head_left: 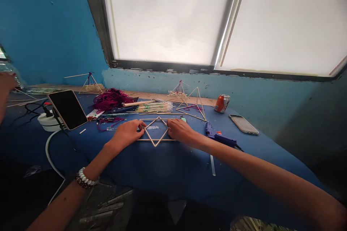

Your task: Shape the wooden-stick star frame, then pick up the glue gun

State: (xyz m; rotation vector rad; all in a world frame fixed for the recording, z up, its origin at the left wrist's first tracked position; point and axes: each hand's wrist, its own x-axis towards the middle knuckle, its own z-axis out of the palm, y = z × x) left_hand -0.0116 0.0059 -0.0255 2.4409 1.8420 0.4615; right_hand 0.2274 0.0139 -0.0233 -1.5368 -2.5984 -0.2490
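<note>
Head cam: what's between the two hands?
In the head view, a diamond-shaped stick frame, two crosswise sticks and a clear plastic piece lie between left hand and right hand.

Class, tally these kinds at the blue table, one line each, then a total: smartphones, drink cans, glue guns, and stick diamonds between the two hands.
Smartphones: 2
Drink can: 1
Glue gun: 1
Stick diamond: 1
Total: 5

Cream stick frame (151, 140), blue tabletop (173, 173)
</note>
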